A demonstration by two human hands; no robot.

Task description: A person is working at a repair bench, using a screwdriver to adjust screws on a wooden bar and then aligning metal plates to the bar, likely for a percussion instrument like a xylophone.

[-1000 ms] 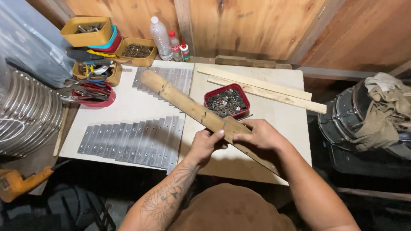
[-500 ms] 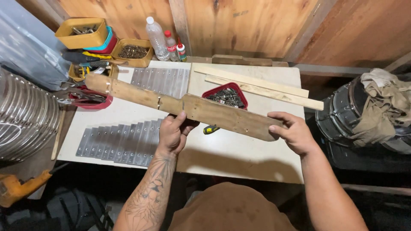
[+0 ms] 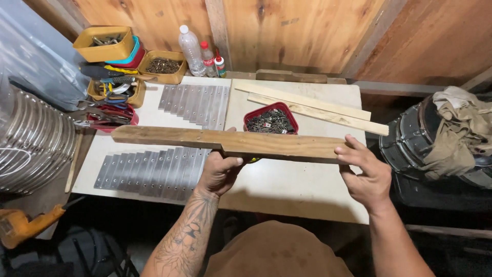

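Your left hand [image 3: 219, 172] clamped under the middle of the wooden plank [image 3: 230, 143], your right hand [image 3: 365, 174] gripping its right end, plank held level above the counter [image 3: 287, 190], just in front of the red tray of screws [image 3: 270, 120], metal strips [image 3: 154, 172] lying below its left half.

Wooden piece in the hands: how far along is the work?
Done: the notched wooden piece is lifted off the white table. In hand: left hand grips its middle, right hand its end. Left: metal bars, screw tray and wooden strips lie untouched.
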